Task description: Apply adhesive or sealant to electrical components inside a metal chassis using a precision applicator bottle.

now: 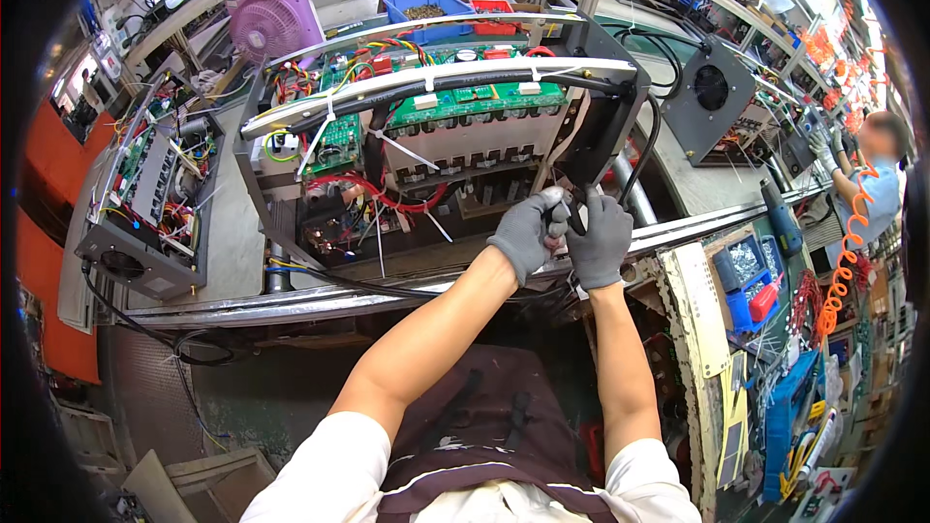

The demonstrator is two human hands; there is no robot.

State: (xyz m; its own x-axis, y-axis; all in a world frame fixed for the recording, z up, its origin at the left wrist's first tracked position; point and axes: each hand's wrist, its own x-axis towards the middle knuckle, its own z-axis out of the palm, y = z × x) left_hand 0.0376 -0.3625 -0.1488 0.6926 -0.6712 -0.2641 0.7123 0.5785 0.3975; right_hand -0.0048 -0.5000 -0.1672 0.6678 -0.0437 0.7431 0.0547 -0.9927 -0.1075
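My left hand, in a grey glove, is closed in a pinch at the lower right front of an open metal chassis. Close beside it, my right hand, gloved too, has its fingers curled around something small and dark. What either hand holds is mostly hidden by the fingers. Inside the chassis are green circuit boards, red wires and a thick black cable bundle along the top. White cable ties with long loose tails hang at its front.
Other open units stand left and right. Behind are a blue parts bin, a red bin and a purple fan. At right lie a power screwdriver and a coiled orange hose; a person works beyond.
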